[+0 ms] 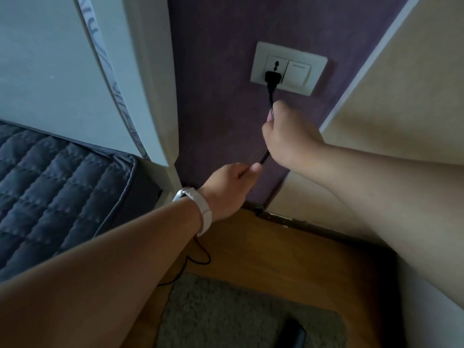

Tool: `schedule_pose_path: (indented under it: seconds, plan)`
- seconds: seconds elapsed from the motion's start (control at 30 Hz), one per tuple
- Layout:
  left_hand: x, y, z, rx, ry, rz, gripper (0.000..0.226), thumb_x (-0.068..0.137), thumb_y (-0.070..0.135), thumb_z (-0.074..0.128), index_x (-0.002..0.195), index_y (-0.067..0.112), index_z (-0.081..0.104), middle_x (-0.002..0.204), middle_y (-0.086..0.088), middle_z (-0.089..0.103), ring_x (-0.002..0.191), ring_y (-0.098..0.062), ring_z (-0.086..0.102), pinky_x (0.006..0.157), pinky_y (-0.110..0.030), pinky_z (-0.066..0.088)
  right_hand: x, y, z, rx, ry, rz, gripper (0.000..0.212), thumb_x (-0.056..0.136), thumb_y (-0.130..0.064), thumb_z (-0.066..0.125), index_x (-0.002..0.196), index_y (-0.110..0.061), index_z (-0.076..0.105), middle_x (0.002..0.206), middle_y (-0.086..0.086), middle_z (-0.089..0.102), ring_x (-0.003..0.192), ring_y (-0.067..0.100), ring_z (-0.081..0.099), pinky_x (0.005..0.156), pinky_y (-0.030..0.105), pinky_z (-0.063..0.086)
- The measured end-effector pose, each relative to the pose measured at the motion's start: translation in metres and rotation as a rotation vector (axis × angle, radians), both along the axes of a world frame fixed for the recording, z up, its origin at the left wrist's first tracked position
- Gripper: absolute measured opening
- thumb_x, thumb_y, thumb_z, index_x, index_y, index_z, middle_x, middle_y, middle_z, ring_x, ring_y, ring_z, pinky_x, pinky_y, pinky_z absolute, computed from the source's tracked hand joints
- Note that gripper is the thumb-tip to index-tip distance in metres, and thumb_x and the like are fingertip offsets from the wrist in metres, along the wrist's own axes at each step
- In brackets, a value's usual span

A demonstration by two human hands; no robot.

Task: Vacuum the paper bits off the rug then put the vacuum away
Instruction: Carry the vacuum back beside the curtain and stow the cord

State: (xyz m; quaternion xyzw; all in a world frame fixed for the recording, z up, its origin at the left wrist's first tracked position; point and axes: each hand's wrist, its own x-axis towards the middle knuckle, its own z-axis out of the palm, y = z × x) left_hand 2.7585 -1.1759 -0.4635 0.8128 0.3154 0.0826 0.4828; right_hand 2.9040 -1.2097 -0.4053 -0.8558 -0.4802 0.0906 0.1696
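Note:
A black plug (273, 77) sits in the white wall socket (261, 69) on the purple wall. Its black cord (270, 97) runs down into my right hand (288, 139), which is closed on it just below the plug. The cord comes out under that hand and goes into my left hand (228, 187), which grips it lower down and wears a pale watch. More cord (200, 257) loops on the wooden floor below. A corner of the grey rug (226, 312) shows at the bottom, with a dark object (292, 334) on it. No paper bits are visible.
A bed with a dark quilted cover (50, 182) and a white headboard (140, 84) stands at the left. A cream wall or door (401, 96) rises at the right. Wooden floor (288, 259) lies between wall and rug. A white switch (298, 72) sits beside the socket.

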Motion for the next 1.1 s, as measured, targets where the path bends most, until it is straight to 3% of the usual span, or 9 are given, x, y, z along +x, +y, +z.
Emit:
schedule_pose_path:
  seconds: [0.13, 0.4, 0.6, 0.73, 0.8, 0.87, 0.97, 1.1]
  plan:
    - [-0.028, -0.017, -0.017, 0.113, 0.18, -0.114, 0.044, 0.097, 0.054, 0.041, 0.065, 0.026, 0.053, 0.057, 0.006, 0.051, 0.05, -0.011, 0.049, 0.051, -0.029, 0.04, -0.016, -0.041, -0.018, -0.154, -0.082, 0.242, 0.016, 0.103, -0.024, 0.037, 0.09, -0.015, 0.041, 0.067, 0.001, 0.045, 0.059, 0.025, 0.044, 0.052, 0.032, 0.028]
    - [-0.096, -0.056, -0.04, 0.143, 0.394, -0.101, 0.059, 0.081, 0.076, 0.043, 0.064, 0.021, 0.056, 0.058, 0.004, 0.054, 0.056, -0.015, 0.055, 0.055, -0.035, 0.048, -0.039, -0.116, -0.045, -0.221, -0.016, 0.256, 0.014, 0.101, -0.017, 0.036, 0.104, -0.014, 0.049, 0.07, 0.004, 0.053, 0.064, 0.029, 0.054, 0.056, 0.036, 0.04]
    - [-0.15, -0.137, -0.039, 0.238, 0.489, -0.132, 0.055, 0.08, 0.075, 0.048, 0.063, 0.023, 0.053, 0.059, 0.004, 0.055, 0.056, -0.013, 0.055, 0.054, -0.033, 0.05, -0.103, -0.211, -0.057, -0.174, 0.251, 0.134, 0.008, 0.097, -0.02, 0.045, 0.091, -0.025, 0.048, 0.067, -0.004, 0.053, 0.053, 0.012, 0.049, 0.045, 0.028, 0.033]
    - [-0.186, -0.208, -0.029, 0.239, 0.545, -0.154, 0.058, 0.073, 0.082, 0.041, 0.062, 0.025, 0.049, 0.061, 0.006, 0.054, 0.055, -0.011, 0.052, 0.053, -0.03, 0.047, -0.15, -0.269, -0.07, -0.121, 0.408, 0.125, 0.008, 0.099, -0.026, 0.048, 0.09, -0.025, 0.048, 0.072, -0.004, 0.056, 0.058, 0.013, 0.053, 0.052, 0.036, 0.049]
    - [-0.208, -0.241, -0.026, 0.27, 0.556, -0.182, 0.068, 0.064, 0.088, 0.029, 0.063, 0.023, 0.048, 0.062, 0.005, 0.054, 0.056, -0.012, 0.052, 0.056, -0.034, 0.048, -0.171, -0.298, -0.073, -0.116, 0.47, 0.148, 0.001, 0.099, -0.025, 0.048, 0.098, -0.025, 0.048, 0.072, -0.002, 0.058, 0.053, 0.015, 0.053, 0.048, 0.037, 0.049]
    - [-0.232, -0.273, -0.026, 0.296, 0.571, -0.208, 0.076, 0.06, 0.092, 0.021, 0.065, 0.022, 0.05, 0.065, 0.005, 0.053, 0.059, -0.012, 0.051, 0.058, -0.035, 0.048, -0.188, -0.327, -0.075, -0.139, 0.458, 0.205, 0.014, 0.1, -0.023, 0.047, 0.113, -0.026, 0.047, 0.073, -0.002, 0.059, 0.054, 0.017, 0.056, 0.047, 0.04, 0.049]
    - [-0.266, -0.322, -0.025, 0.327, 0.537, -0.222, 0.088, 0.06, 0.097, 0.011, 0.069, 0.02, 0.053, 0.068, 0.006, 0.054, 0.06, -0.01, 0.051, 0.057, -0.035, 0.047, -0.207, -0.367, -0.077, -0.186, 0.375, 0.291, 0.04, 0.101, -0.019, 0.045, 0.14, -0.022, 0.037, 0.077, -0.01, 0.052, 0.055, 0.012, 0.052, 0.044, 0.03, 0.039]
    - [-0.3, -0.37, -0.026, 0.381, 0.547, -0.226, 0.084, 0.068, 0.092, 0.008, 0.07, 0.022, 0.055, 0.069, 0.008, 0.054, 0.061, -0.01, 0.051, 0.054, -0.028, 0.044, -0.23, -0.404, -0.086, -0.228, 0.349, 0.351, 0.049, 0.101, -0.019, 0.042, 0.148, -0.021, 0.028, 0.081, -0.012, 0.048, 0.057, 0.011, 0.054, 0.046, 0.031, 0.043]
